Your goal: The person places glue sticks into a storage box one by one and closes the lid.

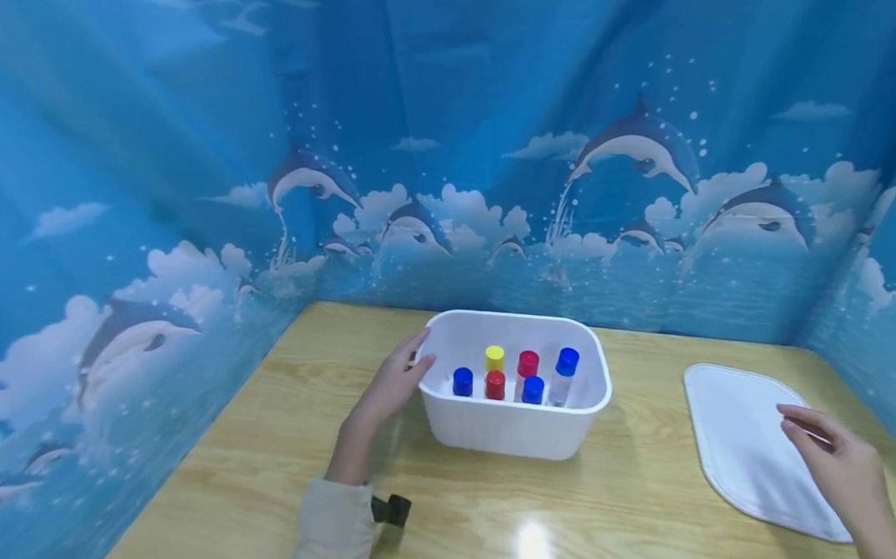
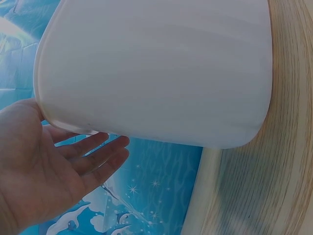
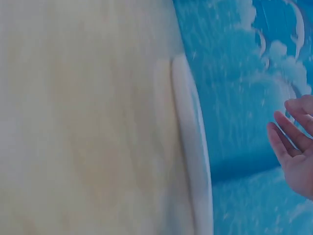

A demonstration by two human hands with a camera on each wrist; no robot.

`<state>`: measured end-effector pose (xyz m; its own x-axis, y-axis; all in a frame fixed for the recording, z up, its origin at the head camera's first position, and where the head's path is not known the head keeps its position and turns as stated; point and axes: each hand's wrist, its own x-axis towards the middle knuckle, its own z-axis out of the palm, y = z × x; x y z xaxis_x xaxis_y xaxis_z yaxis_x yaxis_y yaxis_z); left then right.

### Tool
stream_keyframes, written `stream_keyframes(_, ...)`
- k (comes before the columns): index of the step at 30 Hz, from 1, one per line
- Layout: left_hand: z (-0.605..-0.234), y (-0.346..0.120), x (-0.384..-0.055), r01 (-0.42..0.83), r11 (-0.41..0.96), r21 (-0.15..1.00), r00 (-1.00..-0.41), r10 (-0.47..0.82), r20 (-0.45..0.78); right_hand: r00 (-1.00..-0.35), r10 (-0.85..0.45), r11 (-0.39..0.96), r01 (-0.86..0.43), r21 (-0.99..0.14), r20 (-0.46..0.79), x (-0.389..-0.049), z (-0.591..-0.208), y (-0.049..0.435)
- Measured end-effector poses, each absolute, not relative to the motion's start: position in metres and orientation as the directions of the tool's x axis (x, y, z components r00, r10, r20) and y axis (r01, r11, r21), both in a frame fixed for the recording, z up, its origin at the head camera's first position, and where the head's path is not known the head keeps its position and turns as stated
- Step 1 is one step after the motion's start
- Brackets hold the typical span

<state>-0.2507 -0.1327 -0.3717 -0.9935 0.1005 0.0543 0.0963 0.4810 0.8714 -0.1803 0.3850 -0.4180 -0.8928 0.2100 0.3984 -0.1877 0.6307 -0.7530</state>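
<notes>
A white plastic bin [image 1: 503, 428] stands on the wooden table and holds several small clear bottles with blue, red and yellow caps, such as the blue-capped bottle [image 1: 562, 378]. My left hand [image 1: 393, 381] is at the bin's left end, thumb by the rim. In the left wrist view, its loosely extended fingers [image 2: 100, 164] lie along the outside of the bin wall. Off to the right, a white lid [image 1: 741, 442] with rounded corners lies on the table. Over its right part is my right hand [image 1: 845, 464], fingers relaxed and nothing between them.
The wooden table [image 1: 259, 471] has a blue curtain [image 1: 454, 146] with printed dolphins behind it and at both sides. A black strap piece [image 1: 393, 511] sticks out at the left sleeve. Bare tabletop [image 1: 645, 405] separates the bin from the lid.
</notes>
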Motion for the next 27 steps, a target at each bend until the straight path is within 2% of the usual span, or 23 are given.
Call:
stream_keyframes(6, -0.372, -0.132, -0.250, 0.098, 0.475, 0.875, -0.993, 0.100, 0.057, -0.839, 0.334, 0.578, -0.177, -0.796, 0.429, -0.174, -0.454, 0.435)
stream_keyframes(11, -0.372, -0.131, -0.250, 0.103, 0.470, 0.877, -0.993, 0.102, 0.062, -0.816, 0.451, 0.509, -0.098, -0.856, 0.361, -0.165, -0.476, 0.457)
stream_keyframes(16, -0.373, -0.131, -0.250, 0.107, 0.470, 0.876, -0.992, 0.108, 0.063, -0.820, 0.477, 0.493, -0.049, -0.868, 0.317, -0.158, -0.489, 0.465)
stream_keyframes(18, -0.372, -0.131, -0.250, 0.102, 0.471, 0.876, -0.993, 0.103, 0.060, -0.838, 0.465, 0.534, 0.009, -0.845, 0.285, -0.157, -0.492, 0.465)
stream_keyframes(20, -0.371, -0.131, -0.249, 0.100, 0.471, 0.877, -0.993, 0.101, 0.059, -0.848, 0.481, 0.585, 0.120, -0.802, 0.223, -0.159, -0.492, 0.463)
stream_keyframes(23, -0.371, -0.133, -0.249, 0.098, 0.475, 0.875, -0.993, 0.101, 0.057, -0.850, 0.502, 0.662, 0.261, -0.703, 0.157, -0.162, -0.492, 0.460)
stream_keyframes(27, -0.372, -0.134, -0.250, 0.104, 0.476, 0.873, -0.992, 0.109, 0.059, -0.863, 0.474, 0.686, 0.235, -0.689, 0.178, -0.160, -0.492, 0.462)
